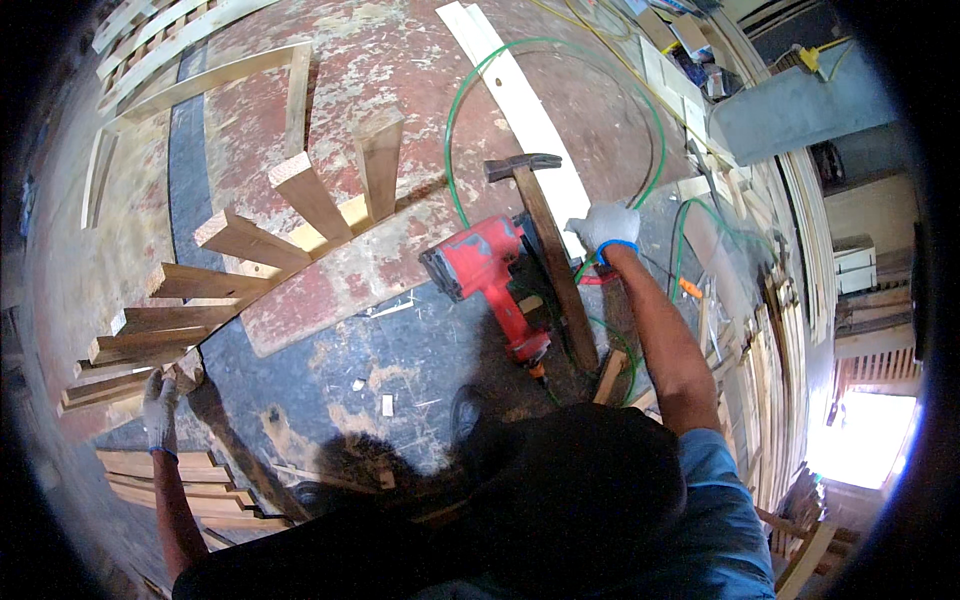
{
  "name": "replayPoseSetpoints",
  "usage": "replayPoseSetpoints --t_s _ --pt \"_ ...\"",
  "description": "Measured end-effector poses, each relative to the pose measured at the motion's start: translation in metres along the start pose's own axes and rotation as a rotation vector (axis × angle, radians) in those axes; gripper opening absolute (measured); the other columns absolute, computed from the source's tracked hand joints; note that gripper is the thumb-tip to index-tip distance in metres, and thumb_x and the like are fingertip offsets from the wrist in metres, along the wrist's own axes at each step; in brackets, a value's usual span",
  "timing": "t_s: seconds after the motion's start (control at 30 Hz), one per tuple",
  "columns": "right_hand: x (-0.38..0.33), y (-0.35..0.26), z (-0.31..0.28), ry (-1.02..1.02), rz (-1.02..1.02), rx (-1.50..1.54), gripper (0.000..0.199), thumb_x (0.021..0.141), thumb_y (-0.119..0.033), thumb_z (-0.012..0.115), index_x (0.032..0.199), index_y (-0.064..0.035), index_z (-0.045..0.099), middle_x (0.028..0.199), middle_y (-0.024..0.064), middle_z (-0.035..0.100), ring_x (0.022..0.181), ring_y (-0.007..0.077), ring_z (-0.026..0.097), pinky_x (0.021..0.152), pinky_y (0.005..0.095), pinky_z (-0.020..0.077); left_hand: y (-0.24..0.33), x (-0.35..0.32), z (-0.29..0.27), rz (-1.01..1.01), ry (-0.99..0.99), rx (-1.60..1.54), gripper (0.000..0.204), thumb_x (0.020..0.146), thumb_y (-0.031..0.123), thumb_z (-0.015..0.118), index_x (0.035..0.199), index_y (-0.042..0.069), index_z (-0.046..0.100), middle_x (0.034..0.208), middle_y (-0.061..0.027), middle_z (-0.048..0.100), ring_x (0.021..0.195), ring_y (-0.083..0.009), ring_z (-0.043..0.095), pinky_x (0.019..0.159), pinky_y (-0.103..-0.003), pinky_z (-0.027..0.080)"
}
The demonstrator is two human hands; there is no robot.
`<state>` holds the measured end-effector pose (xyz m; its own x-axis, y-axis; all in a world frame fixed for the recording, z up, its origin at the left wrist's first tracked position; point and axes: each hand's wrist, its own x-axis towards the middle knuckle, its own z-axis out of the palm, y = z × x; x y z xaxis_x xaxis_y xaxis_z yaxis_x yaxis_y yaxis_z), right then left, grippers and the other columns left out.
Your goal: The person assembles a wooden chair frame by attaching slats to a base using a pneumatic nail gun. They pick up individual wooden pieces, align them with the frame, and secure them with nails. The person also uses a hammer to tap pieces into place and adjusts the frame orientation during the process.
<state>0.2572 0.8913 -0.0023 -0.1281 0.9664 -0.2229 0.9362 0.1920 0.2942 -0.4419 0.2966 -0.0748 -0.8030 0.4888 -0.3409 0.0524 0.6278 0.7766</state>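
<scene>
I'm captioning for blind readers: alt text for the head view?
Gloved left hand at the near end of a wooden frame; gloved right hand just right of a hammer and a red nail gun. Neither hand's grip is clear.

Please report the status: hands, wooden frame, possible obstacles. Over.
Left hand at near end of wooden frame; right hand beside hammer; grips unclear. Frame: boards in a row. Between hands: red nail gun, hammer.

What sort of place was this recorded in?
Most likely a carpentry workshop, perhaps one making pallets or crates: a red pneumatic nail gun and a claw hammer lie beside a row of timber pieces, with stacked boards nearby.
</scene>
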Motion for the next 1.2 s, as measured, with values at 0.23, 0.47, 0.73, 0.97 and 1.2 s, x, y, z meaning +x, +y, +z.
replayPoseSetpoints --t_s 0.23,0.47,0.73,0.97,1.2 --pt "0.037 0.05 -0.014 0.239 -0.043 0.137 0.039 0.081 -0.041 0.061 0.078 -0.0047 0.074 0.091 0.0239 0.072 0.088 0.0423 0.069 0.081 0.0497 0.0534 0.062 -0.045 0.051 -0.169 -0.22 0.104 0.05 0.095 0.032 0.069 0.129 -0.004 0.061 0.111 -0.004 0.069 0.089 -0.0112 0.062 0.074 -0.024 0.049" --pt "0.044 0.062 -0.003 0.125 -0.053 0.576 0.057 0.078 -0.054 0.064 0.092 -0.0004 0.075 0.094 0.0264 0.071 0.094 0.0434 0.068 0.087 0.0466 0.052 0.062 -0.067 0.06 -0.095 -0.417 0.046 0.043 0.096 0.03 0.068 0.126 -0.001 0.064 0.109 -0.0045 0.069 0.093 -0.0117 0.063 0.079 -0.026 0.052" --pt "-0.029 0.051 0.067 0.099 0.12 0.431 0.053 0.087 -0.049 0.059 0.103 0.0003 0.071 0.101 0.0282 0.069 0.098 0.0447 0.067 0.087 0.0513 0.0525 0.067 -0.068 0.056 -0.078 -0.491 0.302 0.039 0.096 0.027 0.066 0.122 -0.002 0.066 0.105 -0.0072 0.071 0.087 -0.0132 0.065 0.076 -0.027 0.054" --pt "-0.047 0.038 0.04 0.023 0.087 0.37 0.053 0.083 -0.048 0.066 0.108 -0.0007 0.066 0.103 0.0249 0.069 0.095 0.0423 0.068 0.084 0.0529 0.0538 0.02 -0.073 0.051 -0.101 -0.471 0.247 0.037 0.096 0.024 0.064 0.124 0.0 0.067 0.107 -0.0084 0.071 0.09 -0.0156 0.066 0.079 -0.031 0.054" --pt "-0.014 0.006 0.05 0.134 0.046 0.227 0.056 0.08 -0.034 0.071 0.121 -0.0025 0.05 0.109 0.0229 0.064 0.099 0.0401 0.066 0.082 0.0492 0.0554 0.119 -0.11 0.094 0.102 -0.503 0.452 0.035 0.093 0.018 0.063 0.121 -0.002 0.066 0.115 -0.015 0.072 0.104 -0.0236 0.067 0.094 -0.035 0.05"
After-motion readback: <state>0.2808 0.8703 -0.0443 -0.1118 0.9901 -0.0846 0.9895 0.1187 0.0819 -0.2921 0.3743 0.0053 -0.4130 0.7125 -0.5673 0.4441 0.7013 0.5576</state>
